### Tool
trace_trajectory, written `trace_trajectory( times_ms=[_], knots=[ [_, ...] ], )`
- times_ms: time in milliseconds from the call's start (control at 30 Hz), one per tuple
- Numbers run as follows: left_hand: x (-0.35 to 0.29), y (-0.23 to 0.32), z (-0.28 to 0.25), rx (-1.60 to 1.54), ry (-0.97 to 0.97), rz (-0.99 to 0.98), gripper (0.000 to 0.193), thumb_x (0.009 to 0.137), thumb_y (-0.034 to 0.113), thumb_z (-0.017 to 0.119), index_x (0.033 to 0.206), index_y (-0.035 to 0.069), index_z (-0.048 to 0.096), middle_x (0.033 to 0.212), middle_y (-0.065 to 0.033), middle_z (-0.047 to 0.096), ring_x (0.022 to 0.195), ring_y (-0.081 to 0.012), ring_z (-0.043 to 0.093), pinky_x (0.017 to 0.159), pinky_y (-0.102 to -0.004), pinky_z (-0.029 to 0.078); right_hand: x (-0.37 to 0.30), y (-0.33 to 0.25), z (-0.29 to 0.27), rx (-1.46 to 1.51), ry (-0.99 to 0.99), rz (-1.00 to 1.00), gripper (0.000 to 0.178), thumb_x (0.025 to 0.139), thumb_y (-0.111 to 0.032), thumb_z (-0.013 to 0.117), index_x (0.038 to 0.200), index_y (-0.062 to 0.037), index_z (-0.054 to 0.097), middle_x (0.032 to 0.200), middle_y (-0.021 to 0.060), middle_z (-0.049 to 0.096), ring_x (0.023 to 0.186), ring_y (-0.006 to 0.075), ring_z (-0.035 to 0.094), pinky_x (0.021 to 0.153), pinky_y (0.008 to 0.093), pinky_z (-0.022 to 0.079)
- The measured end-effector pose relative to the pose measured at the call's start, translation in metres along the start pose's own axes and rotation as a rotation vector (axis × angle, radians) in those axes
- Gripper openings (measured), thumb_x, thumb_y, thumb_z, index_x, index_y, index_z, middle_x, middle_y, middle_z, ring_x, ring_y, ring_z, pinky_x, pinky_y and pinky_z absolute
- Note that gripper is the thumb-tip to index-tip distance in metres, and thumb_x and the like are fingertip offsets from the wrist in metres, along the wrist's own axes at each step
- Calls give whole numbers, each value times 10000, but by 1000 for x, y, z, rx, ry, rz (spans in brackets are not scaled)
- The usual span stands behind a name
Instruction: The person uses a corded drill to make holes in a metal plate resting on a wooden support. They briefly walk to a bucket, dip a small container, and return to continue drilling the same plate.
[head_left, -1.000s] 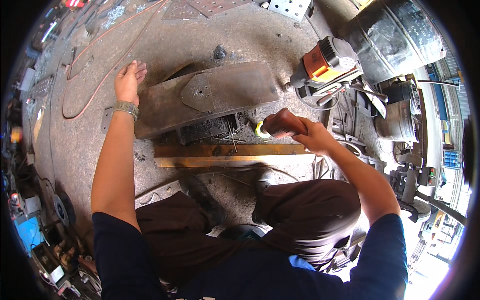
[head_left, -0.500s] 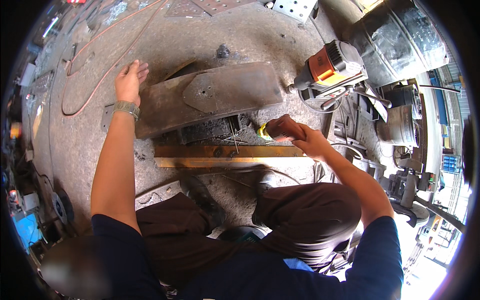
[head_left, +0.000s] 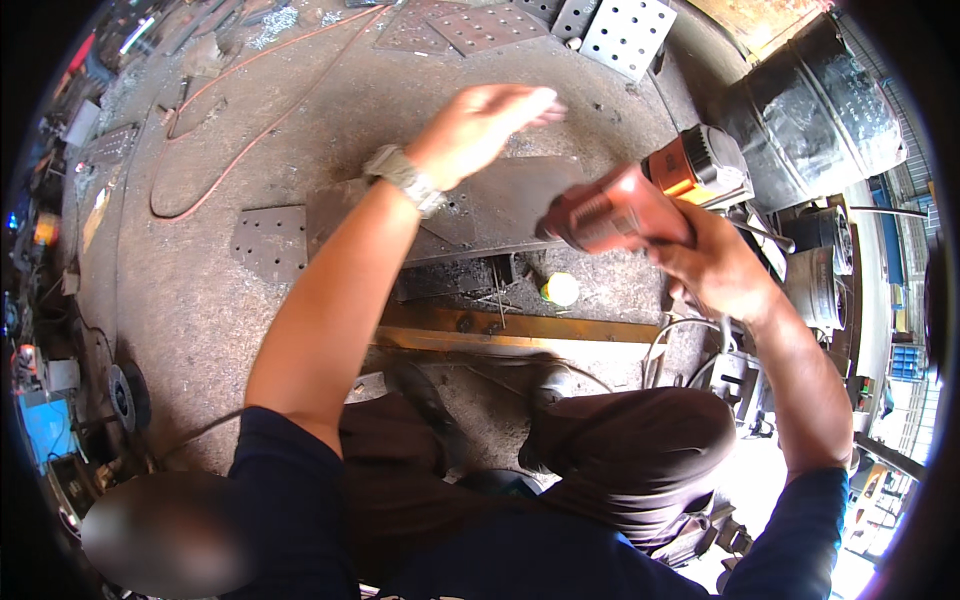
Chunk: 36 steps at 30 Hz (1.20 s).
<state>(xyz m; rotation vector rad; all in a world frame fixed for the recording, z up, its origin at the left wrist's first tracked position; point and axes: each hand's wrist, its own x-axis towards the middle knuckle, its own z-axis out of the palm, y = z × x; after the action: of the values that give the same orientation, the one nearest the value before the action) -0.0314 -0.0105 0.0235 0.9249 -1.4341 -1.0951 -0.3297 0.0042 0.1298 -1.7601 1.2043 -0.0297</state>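
My right hand (head_left: 715, 255) grips a red power drill (head_left: 620, 212) by its handle, held up in the air with its dark front end toward the left. Some motion blur lies over the drill. My left hand (head_left: 480, 130) is stretched out, fingers extended and slightly blurred, above a long dark steel plate (head_left: 530, 205). A watch (head_left: 405, 180) circles that wrist. The plate rests raised off the floor, partly hidden by my left forearm. On the floor near its front edge is a small yellow-and-white round container (head_left: 561, 290).
An orange-and-black drilling machine (head_left: 690, 165) stands at the right, before a dark drum (head_left: 815, 115). A rusty yellowish steel bar (head_left: 520, 333) lies in front of my feet. Perforated plates (head_left: 628, 38) lie at the back, and an orange hose (head_left: 245, 150) curves across the left floor.
My left hand has swung right from the plate's left end to above its middle. My right hand has lifted the drill up and to the right, baring the yellow-and-white container.
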Motion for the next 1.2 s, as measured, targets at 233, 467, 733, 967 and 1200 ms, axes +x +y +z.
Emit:
trace_trajectory(
  times_ms=[233,467,733,967,1200],
  knots=[
    [9,12,6,150,176,90,386,1022,380,573,1059,11,678,980,-23,670,947,-110,590,859,-272,483,76,-68,20,-166,-40,-129,432,926,-259,680,1240,23,587,804,104,655,609,147,631,438,315,485],
    [11,-11,-9,106,541,37,388,996,314,614,773,-1,646,656,15,562,634,-75,478,578,-284,424,105,-89,44,-272,-69,-128,459,927,-279,677,1278,-1,575,846,120,671,628,167,646,431,318,493],
    [11,-15,-14,148,582,39,410,961,298,619,730,-41,613,558,-75,537,557,-124,458,540,-354,421,110,-92,48,-278,-78,-105,460,926,-274,676,1279,4,574,892,126,687,640,174,661,478,325,515],
    [7,-15,-14,152,575,-9,339,985,267,619,766,10,655,681,37,570,651,-61,487,585,-265,425,114,-91,48,-288,-88,-130,447,923,-264,675,1262,11,583,883,123,687,626,178,663,499,319,521],
    [6,-14,-13,172,572,-19,326,978,258,629,766,13,659,681,29,581,655,-62,490,587,-266,426,111,-92,48,-302,-84,-123,459,923,-270,675,1273,11,579,894,131,693,622,177,665,503,318,524]
  ],
)
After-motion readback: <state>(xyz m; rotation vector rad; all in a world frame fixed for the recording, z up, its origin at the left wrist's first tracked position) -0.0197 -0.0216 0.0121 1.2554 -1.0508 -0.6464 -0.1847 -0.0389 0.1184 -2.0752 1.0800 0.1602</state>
